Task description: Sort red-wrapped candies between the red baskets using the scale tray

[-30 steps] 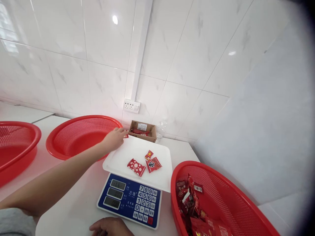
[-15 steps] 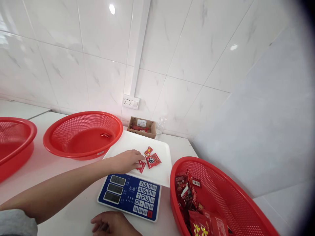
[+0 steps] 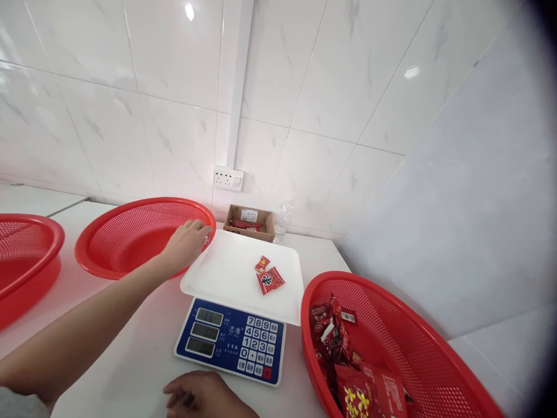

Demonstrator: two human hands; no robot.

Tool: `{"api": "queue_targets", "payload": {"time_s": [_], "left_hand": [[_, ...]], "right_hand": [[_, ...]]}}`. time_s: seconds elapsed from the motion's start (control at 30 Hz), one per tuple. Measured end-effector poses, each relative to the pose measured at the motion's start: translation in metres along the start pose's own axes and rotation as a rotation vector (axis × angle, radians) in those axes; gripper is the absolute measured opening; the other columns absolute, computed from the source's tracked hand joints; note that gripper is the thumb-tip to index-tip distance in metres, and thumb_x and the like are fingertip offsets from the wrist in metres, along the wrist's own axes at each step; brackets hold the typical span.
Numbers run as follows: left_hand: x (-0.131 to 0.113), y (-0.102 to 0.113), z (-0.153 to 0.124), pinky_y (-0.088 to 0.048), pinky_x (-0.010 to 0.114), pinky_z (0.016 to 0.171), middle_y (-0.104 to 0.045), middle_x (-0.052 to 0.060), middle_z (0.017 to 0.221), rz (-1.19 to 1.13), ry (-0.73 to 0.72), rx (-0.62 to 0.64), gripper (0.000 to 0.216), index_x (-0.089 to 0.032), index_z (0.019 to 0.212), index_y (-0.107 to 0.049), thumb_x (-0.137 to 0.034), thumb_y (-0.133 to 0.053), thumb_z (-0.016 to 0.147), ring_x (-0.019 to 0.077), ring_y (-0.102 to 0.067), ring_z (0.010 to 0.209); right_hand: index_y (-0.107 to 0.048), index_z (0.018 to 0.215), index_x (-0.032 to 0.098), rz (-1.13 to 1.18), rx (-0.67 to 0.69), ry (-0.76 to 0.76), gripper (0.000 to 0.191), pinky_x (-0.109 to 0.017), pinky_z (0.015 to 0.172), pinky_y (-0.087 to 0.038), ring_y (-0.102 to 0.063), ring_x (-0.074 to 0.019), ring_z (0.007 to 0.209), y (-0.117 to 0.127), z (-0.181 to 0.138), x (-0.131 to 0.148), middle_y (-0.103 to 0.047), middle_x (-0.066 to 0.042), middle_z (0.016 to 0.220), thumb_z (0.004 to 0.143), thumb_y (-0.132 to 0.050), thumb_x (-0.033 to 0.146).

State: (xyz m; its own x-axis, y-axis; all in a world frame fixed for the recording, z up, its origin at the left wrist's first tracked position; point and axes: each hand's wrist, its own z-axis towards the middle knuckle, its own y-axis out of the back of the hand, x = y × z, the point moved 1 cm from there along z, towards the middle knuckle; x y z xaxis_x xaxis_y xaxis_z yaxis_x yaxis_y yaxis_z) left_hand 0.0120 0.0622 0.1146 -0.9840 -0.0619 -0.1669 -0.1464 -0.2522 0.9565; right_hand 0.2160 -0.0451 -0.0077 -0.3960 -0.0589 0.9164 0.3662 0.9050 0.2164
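Red-and-white packet (image 3: 206, 239), largely hidden, appears pinched by the left hand (image 3: 186, 244) at the rim of the middle basket (image 3: 130, 223), its smallness presumably suiting fingertips, while the right hand (image 3: 205, 396) is held loosely curled before the scale (image 3: 230, 341), presumably sparing its keys.

White table (image 3: 117, 348), which bore a blue-panelled scale (image 3: 230, 348), a far-left red basket (image 3: 43, 284), a middle red basket (image 3: 113, 232), a cardboard box (image 3: 261, 234), a right-hand red basket (image 3: 391, 331) alongside, base hidden
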Motion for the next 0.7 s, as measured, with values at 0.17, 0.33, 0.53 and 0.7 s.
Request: {"api": "queue_targets", "payload": {"time_s": [0.17,0.33,0.53,0.7], "left_hand": [[-0.027,-0.014,0.007,-0.032,0.044,0.107,-0.051,0.015,0.138,-0.050,-0.128,0.097,0.042,-0.016,0.127,-0.055,-0.038,-0.042,0.094,0.0302,-0.041,0.130],[-0.092,-0.039,0.009,-0.036,0.038,0.105,-0.042,0.013,0.149,-0.125,-0.326,0.298,0.058,-0.023,0.140,-0.042,-0.055,-0.039,0.092,0.0261,-0.037,0.137],[-0.137,-0.059,0.020,-0.035,0.054,0.102,-0.047,0.016,0.143,-0.078,-0.395,0.368,0.058,-0.024,0.134,-0.047,-0.060,-0.042,0.089,0.0352,-0.042,0.132],[-0.149,-0.066,0.020,-0.042,0.047,0.095,-0.056,0.016,0.127,-0.041,-0.452,0.326,0.038,-0.020,0.118,-0.058,-0.045,-0.046,0.093,0.0320,-0.051,0.118]], "right_hand": [[-0.071,0.115,0.017,0.031,0.000,-0.018,0.041,-0.033,0.082,-0.053,-0.069,-0.0264,0.097,0.000,-0.002,0.001,-0.073,-0.013,0.107,0.075,-0.063,0.021],[-0.069,0.117,0.013,0.051,0.022,0.000,0.043,-0.033,0.080,-0.053,-0.070,-0.0284,0.096,-0.001,0.004,-0.003,-0.073,-0.016,0.108,0.074,-0.063,0.015],[-0.069,0.116,0.011,-0.002,0.016,-0.012,0.044,-0.032,0.079,-0.054,-0.070,-0.0274,0.094,-0.005,0.013,-0.011,-0.073,-0.017,0.105,0.073,-0.064,0.009],[-0.070,0.115,0.015,-0.041,0.019,0.052,0.044,-0.029,0.078,-0.054,-0.071,-0.0235,0.091,-0.006,0.017,-0.022,-0.075,-0.012,0.103,0.072,-0.067,0.012]]}}
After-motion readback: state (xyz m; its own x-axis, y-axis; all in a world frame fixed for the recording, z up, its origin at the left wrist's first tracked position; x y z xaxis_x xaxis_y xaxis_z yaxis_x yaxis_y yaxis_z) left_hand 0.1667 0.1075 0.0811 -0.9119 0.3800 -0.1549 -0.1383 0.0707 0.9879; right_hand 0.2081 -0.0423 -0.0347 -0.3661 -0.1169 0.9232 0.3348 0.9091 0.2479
